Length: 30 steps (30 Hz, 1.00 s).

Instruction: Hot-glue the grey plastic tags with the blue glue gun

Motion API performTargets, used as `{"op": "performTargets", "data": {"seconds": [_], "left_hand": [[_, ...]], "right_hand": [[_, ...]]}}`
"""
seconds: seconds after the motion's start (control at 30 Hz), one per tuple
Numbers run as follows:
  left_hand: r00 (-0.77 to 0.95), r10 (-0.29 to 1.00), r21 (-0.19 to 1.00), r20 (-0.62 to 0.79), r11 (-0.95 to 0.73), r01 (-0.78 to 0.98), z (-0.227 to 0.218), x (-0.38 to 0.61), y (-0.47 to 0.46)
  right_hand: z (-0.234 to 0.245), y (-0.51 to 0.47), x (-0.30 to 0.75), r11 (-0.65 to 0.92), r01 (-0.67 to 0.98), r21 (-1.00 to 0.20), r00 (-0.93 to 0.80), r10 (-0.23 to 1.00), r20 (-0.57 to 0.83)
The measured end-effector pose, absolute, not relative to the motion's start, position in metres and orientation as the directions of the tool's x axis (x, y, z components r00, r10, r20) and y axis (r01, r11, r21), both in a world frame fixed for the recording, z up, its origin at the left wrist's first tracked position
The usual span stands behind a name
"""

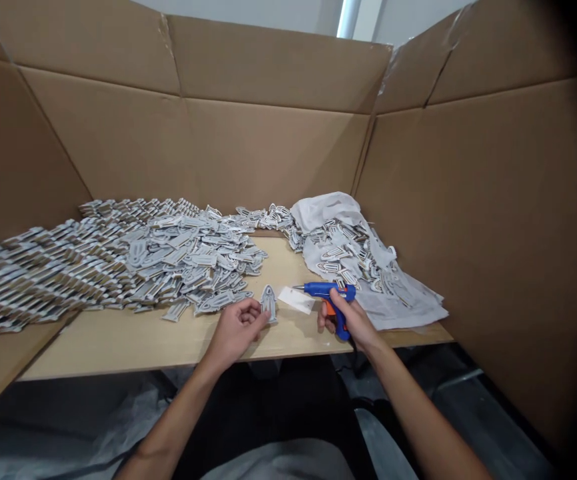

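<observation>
My left hand [236,330] pinches a small grey arrow-shaped piece [268,303] and holds it against the wooden tabletop [128,337]. My right hand [349,321] is wrapped round the handle of a blue glue gun [324,290] with an orange trigger. The gun's nozzle points left, over a small white slip of paper [296,300] that lies just right of the grey piece. The two hands are about a hand's width apart near the table's front edge.
A large heap of the same grey pieces [118,257] covers the table's left half. More of them lie on a crumpled white plastic sheet [368,267] at the right. Tall cardboard walls [268,133] enclose the table on three sides.
</observation>
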<state>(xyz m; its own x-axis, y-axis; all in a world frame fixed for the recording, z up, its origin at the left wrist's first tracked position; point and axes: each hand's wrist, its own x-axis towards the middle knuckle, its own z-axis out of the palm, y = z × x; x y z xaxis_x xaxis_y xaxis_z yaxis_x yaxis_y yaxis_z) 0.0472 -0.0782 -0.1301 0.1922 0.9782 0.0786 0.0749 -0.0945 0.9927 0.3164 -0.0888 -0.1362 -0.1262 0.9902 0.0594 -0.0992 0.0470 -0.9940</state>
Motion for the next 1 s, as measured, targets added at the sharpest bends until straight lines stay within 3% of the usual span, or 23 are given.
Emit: {"op": "performTargets", "data": {"seconds": [0.2, 0.73, 1.0], "left_hand": [[0.189, 0.979, 0.991, 0.079, -0.098, 0.093, -0.1283, 0.0472, -0.0774], [0.199, 0.976, 0.988, 0.092, -0.115, 0.103, -0.1270, 0.0475, -0.0789], [0.199, 0.977, 0.991, 0.079, -0.099, 0.093, -0.1239, 0.0475, -0.0800]], "right_hand": [[-0.1380, -0.0846, 0.3153, 0.070, -0.094, -0.993, -0.074, 0.994, 0.077], [-0.1326, -0.0895, 0.3127, 0.107, 0.031, -0.994, -0.143, 0.985, 0.102], [-0.1303, -0.0849, 0.3183, 0.066, -0.177, -0.982, -0.025, 0.997, 0.072]]}}
